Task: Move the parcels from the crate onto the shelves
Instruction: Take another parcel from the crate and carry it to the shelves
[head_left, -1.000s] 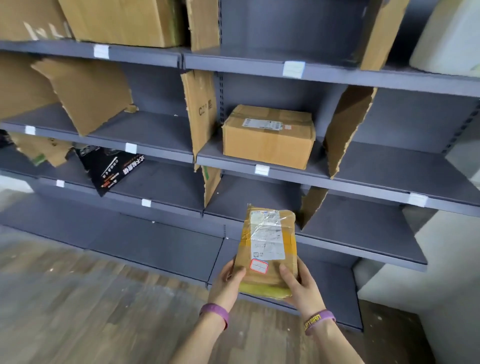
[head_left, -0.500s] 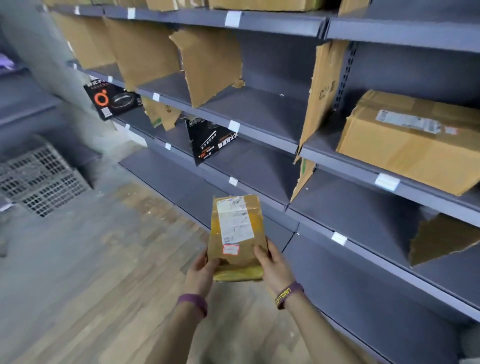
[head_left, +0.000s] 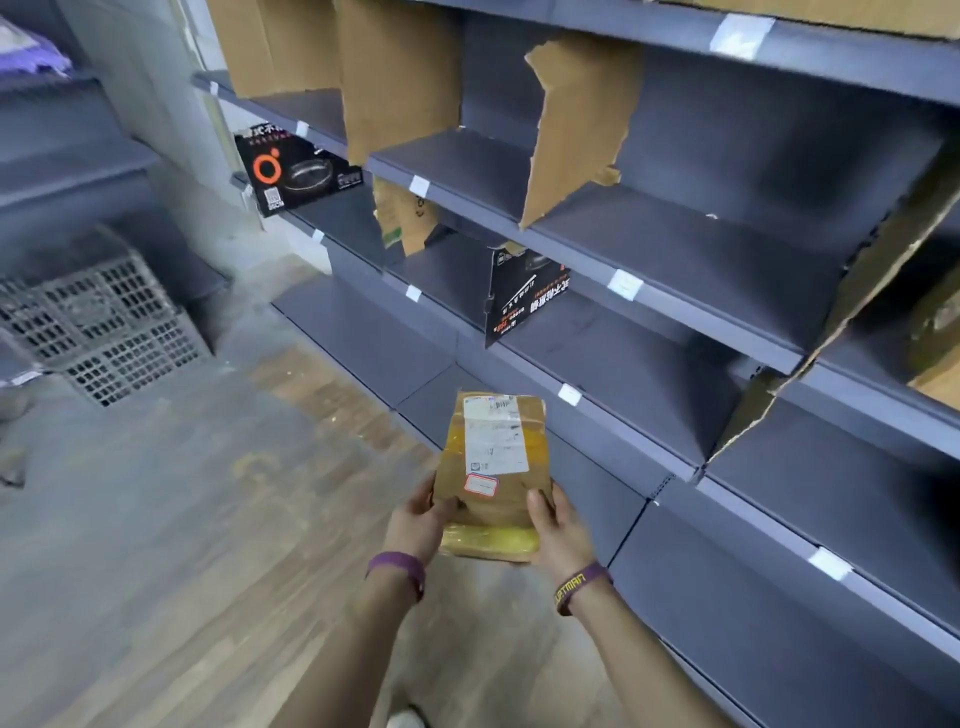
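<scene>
I hold a small brown parcel (head_left: 491, 475) wrapped in yellowish tape, with a white label on top, out in front of me. My left hand (head_left: 418, 525) grips its near left edge and my right hand (head_left: 556, 525) grips its near right edge. The parcel hangs above the floor, just in front of the lower grey shelves (head_left: 649, 364). A grey mesh crate (head_left: 98, 322) stands on the floor at the far left.
Torn cardboard dividers (head_left: 576, 119) split the shelf bays. A black box (head_left: 522, 296) stands on a lower shelf and another black box (head_left: 293, 171) further left. A brown box (head_left: 935, 338) shows at the right edge. Wooden floor (head_left: 208, 571) lies below.
My view has swung left along the shelving, bringing the crate into sight. Both hands keep the same hold on the parcel, which stays in front of me.
</scene>
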